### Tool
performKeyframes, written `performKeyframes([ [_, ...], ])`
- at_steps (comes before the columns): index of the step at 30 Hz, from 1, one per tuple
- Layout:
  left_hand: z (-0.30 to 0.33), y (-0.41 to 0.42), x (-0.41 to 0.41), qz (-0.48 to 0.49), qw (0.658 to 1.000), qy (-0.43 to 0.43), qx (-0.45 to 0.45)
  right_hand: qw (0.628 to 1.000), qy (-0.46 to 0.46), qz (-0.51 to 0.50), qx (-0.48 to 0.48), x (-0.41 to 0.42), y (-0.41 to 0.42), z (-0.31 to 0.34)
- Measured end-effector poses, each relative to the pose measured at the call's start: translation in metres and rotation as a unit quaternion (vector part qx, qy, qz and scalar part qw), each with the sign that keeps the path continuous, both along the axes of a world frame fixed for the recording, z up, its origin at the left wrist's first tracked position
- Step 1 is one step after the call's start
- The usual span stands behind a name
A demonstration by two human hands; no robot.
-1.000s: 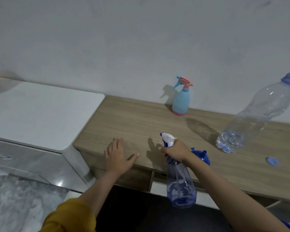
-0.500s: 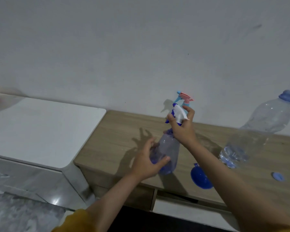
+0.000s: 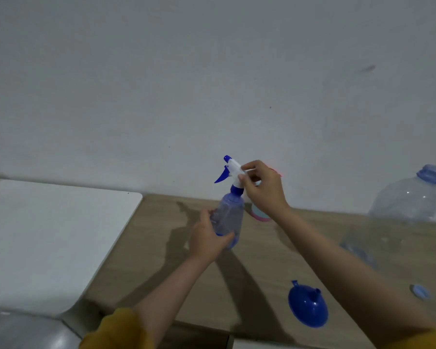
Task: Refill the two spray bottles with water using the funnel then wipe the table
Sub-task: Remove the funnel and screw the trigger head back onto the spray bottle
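Left hand [image 3: 209, 239]: wraps the lower body of the clear, blue-tinted plastic spray bottle [image 3: 228, 217], steadying it above the wooden desk [image 3: 156, 248], left of middle.
Right hand [image 3: 262, 187]: fingers pinch the bottle's white-and-blue trigger head [image 3: 230, 170], likely to unscrew it for filling.
Blue plastic funnel [image 3: 308, 308]: upside down near the desk's front edge, below the right forearm.
Large clear water bottle [image 3: 398, 215]: uncapped, toward the right end, within reach for pouring.

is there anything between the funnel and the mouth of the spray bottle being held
Yes: the spray head is on the spray bottle, covering its mouth, with the right hand gripping it. The funnel lies on the table, nearer the camera.
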State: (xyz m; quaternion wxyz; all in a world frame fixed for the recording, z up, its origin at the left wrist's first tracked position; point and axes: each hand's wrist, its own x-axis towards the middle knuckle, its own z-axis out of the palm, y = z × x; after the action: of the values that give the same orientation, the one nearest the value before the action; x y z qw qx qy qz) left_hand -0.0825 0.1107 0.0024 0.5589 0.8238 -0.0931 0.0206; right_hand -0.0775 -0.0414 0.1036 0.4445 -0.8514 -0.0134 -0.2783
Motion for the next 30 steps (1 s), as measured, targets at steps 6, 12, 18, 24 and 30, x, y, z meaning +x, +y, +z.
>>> performKeyframes([
  [6,-0.01,-0.014,0.071,0.019,1.0,0.003,0.016,0.997,0.046,0.007,-0.065,0.065,0.002,0.009],
  [12,-0.021,-0.026,0.124,0.05,0.997,0.03,0.04,0.987,0.095,0.039,-0.122,0.122,0.007,-0.002],
  [18,-0.042,-0.031,0.148,0.04,0.995,0.037,0.089,0.979,0.128,0.028,-0.157,0.151,-0.002,-0.014],
  [24,-0.041,-0.033,0.149,0.04,0.991,0.04,0.123,0.975,0.132,0.015,-0.177,0.146,-0.005,-0.023],
  [30,-0.033,-0.036,0.137,0.064,0.991,0.048,0.103,0.976,0.093,-0.023,-0.197,0.097,-0.001,-0.037],
])
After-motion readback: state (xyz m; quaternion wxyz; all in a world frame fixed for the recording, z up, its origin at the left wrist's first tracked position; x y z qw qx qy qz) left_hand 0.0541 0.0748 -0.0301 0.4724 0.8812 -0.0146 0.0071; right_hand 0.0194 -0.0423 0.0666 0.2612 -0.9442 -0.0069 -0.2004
